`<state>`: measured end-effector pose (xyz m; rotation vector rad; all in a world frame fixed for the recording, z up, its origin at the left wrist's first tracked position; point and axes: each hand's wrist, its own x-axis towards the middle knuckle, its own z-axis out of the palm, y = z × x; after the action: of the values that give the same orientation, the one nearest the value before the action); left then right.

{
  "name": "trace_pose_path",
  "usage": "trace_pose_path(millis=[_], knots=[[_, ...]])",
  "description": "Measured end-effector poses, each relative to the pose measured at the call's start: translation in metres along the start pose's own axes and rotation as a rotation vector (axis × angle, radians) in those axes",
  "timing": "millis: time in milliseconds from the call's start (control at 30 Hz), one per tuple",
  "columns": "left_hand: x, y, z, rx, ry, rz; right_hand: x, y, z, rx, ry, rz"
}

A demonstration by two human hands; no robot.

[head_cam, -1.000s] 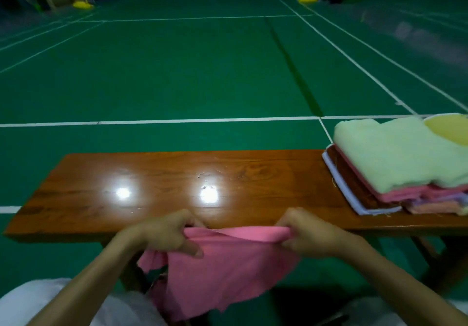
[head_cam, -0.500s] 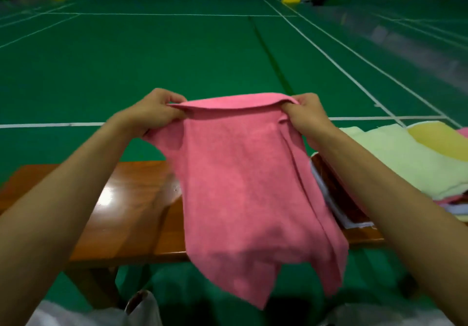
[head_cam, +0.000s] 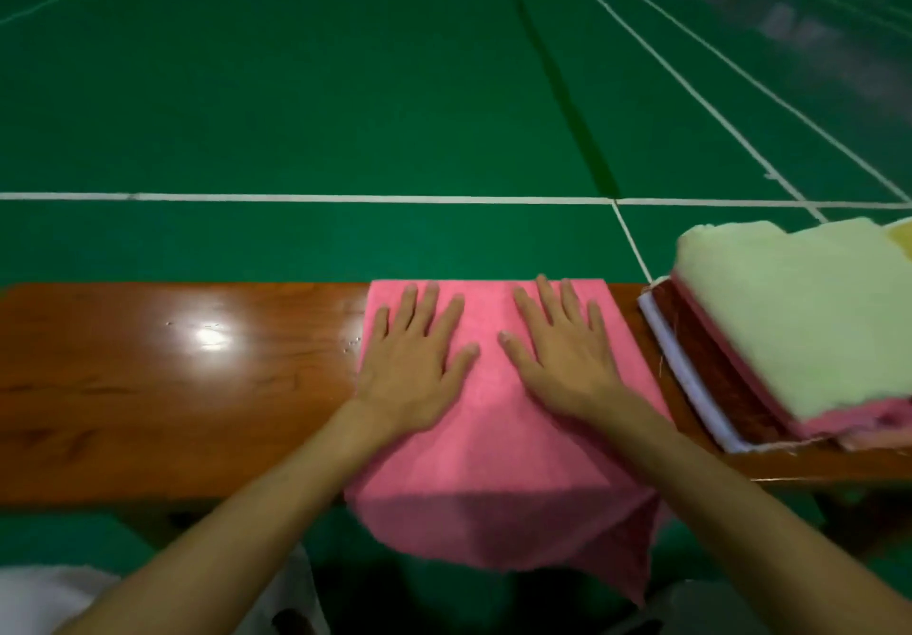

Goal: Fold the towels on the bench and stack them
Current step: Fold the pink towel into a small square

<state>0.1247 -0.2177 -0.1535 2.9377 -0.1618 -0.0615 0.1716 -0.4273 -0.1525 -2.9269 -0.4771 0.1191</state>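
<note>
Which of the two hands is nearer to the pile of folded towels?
Right. The right hand lies flat on the pink towel, on the side toward the pile of folded towels. The left hand lies flat beside it, farther from the pile.

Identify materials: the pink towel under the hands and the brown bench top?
Long brown wooden bench: likely varnished wood, glossy; grain streaks and bright light reflections show on top. Pink rectangular cloth towel: soft matte fabric, perhaps microfibre or terry; it drapes limply over the front edge and shows no shine.
</note>
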Motion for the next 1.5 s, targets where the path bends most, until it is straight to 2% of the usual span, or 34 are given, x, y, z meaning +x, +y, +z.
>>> trace_pose_path(millis=[267,367,600,667,733,800,900,967,1067,1133,1267,1367,1433,1500], knots=[[0.043,-0.015,-0.012,0.048,-0.010,0.015,0.038,0.012,-0.014,0.000,0.000,0.093],[0.040,-0.027,-0.013,0.069,0.002,0.006,0.026,0.033,-0.017,-0.101,0.007,0.105],[0.020,-0.032,-0.022,0.001,-0.021,-0.014,0.011,0.041,-0.029,-0.059,0.005,0.159],[0.009,-0.030,-0.028,-0.092,0.031,-0.062,0.002,0.035,-0.032,-0.033,0.090,0.172],[-0.006,-0.031,-0.033,-0.094,0.182,-0.142,-0.011,0.032,-0.035,-0.025,0.220,0.204],[-0.023,-0.032,-0.037,-0.066,0.311,-0.274,-0.024,0.029,-0.040,0.002,0.265,0.292],[-0.038,-0.029,-0.040,-0.115,0.255,-0.492,-0.035,0.027,-0.044,-0.037,0.243,0.383],[-0.039,-0.028,-0.040,-0.174,0.234,-0.522,-0.041,0.025,-0.043,0.009,0.279,0.399],[-0.039,-0.034,-0.037,-0.240,0.219,-0.451,-0.048,0.027,-0.039,0.115,0.370,0.427],[-0.042,-0.045,-0.034,-0.395,0.249,-0.386,-0.054,0.028,-0.040,0.248,0.411,0.466],[-0.049,-0.057,-0.045,-1.017,0.258,-0.404,-0.051,0.038,-0.039,0.900,0.416,0.576],[-0.055,-0.061,-0.063,-1.296,0.146,-0.393,-0.044,0.040,-0.039,1.277,0.373,0.605],[-0.060,-0.065,-0.072,-1.374,0.078,-0.370,-0.046,0.038,-0.048,1.386,0.302,0.522],[-0.066,-0.070,-0.078,-1.383,0.035,-0.337,-0.051,0.037,-0.056,1.431,0.188,0.339]])
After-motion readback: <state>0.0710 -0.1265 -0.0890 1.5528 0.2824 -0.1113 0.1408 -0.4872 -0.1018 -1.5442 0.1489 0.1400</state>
